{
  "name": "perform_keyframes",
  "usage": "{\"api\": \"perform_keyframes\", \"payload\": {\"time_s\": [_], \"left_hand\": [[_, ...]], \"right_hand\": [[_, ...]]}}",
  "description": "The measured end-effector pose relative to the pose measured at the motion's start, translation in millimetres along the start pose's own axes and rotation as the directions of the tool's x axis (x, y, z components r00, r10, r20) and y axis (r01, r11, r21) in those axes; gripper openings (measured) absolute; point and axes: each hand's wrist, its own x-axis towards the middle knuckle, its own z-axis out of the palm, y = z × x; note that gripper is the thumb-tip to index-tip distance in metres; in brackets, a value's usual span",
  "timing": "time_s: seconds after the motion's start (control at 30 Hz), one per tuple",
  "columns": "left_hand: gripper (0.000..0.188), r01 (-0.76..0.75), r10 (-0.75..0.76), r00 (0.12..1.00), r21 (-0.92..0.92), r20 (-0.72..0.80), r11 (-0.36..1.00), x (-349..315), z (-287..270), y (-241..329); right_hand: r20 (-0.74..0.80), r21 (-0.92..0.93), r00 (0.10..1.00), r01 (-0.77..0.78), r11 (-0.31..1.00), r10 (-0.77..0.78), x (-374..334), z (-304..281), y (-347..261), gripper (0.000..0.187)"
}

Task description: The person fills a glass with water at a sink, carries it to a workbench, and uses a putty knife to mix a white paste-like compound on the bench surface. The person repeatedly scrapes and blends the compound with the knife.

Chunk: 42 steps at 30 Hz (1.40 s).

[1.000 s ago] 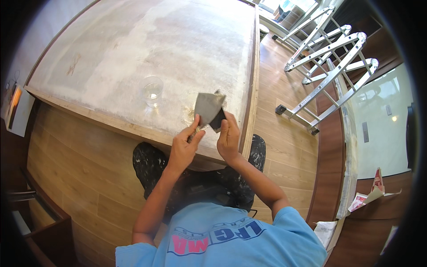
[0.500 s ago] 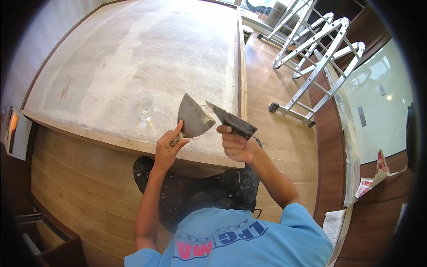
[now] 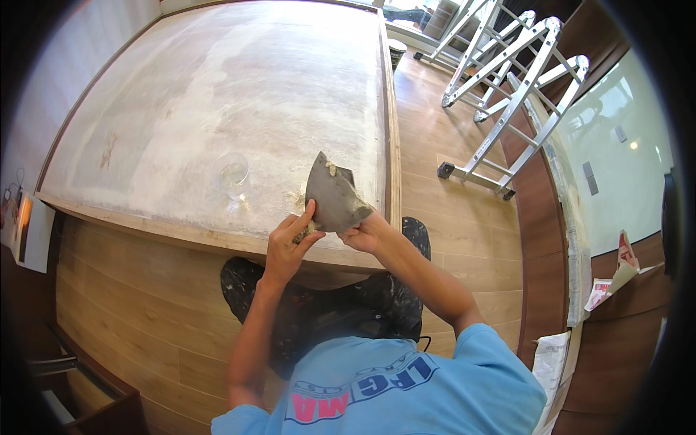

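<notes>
My left hand [image 3: 288, 243] grips the handle of a wide putty knife [image 3: 330, 196], its index finger laid against the fan-shaped grey blade. Pale paste clings to the blade's tip, its right edge and the handle. Behind that blade, my right hand [image 3: 368, 232] is closed on a second, darker scraper [image 3: 348, 176]; only a corner of it shows, and the blade hides most of the fingers. Both tools are held over the near right corner of a large whitish board [image 3: 181, 116] with a wooden rim. A clear round plastic container [image 3: 234, 177] rests on the board to the left.
Folding aluminium ladders [image 3: 507, 123] stand on the wood floor [image 3: 464, 239] at the right. A bucket [image 3: 396, 51] is beyond the board's far right side. Torn paper [image 3: 616, 279] hangs by the right wall. An open drawer [image 3: 94, 384] is at lower left.
My right hand has moved left and down, bringing the darker scraper behind the putty knife's blade. My left hand has shifted slightly right, and more paste shows on the putty knife.
</notes>
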Motion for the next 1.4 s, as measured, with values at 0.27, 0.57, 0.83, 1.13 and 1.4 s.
{"api": "perform_keyframes", "payload": {"time_s": [0.27, 0.57, 0.83, 1.13, 1.4], "left_hand": [[0.068, 0.036, -0.025, 0.998, 0.215, -0.057, 0.976, 0.0, -21.9, 9.8], [0.061, 0.130, -0.113, 0.991, 0.566, -0.066, 0.814, 5.2, -25.0, 11.8], [0.061, -0.200, 0.047, 0.967, 0.636, 0.249, 0.745, -4.8, -19.3, 20.8], [0.065, -0.053, 0.066, 0.998, 0.394, -0.020, 0.918, -80.9, -73.3, -18.3], [0.054, 0.184, -0.212, 0.736, -0.111, -0.643, 0.977, -38.3, -184.0, -78.0]], "right_hand": [[-0.179, -0.191, 0.819, 0.515, 0.836, -0.545, 5.0, -42.9, -67.0, 0.024], [0.217, -0.668, 0.493, 0.704, 0.240, -0.843, -41.2, -26.9, -44.0, 0.032], [0.280, -0.701, 0.463, 0.697, 0.150, -0.841, 24.7, -34.8, -38.7, 0.035], [0.053, -0.882, 0.876, 0.266, 0.389, -0.479, 78.6, -56.2, -76.0, 0.027], [0.064, -0.804, 0.943, 0.242, 0.543, -0.325, 65.0, -82.5, -50.8, 0.030]]}}
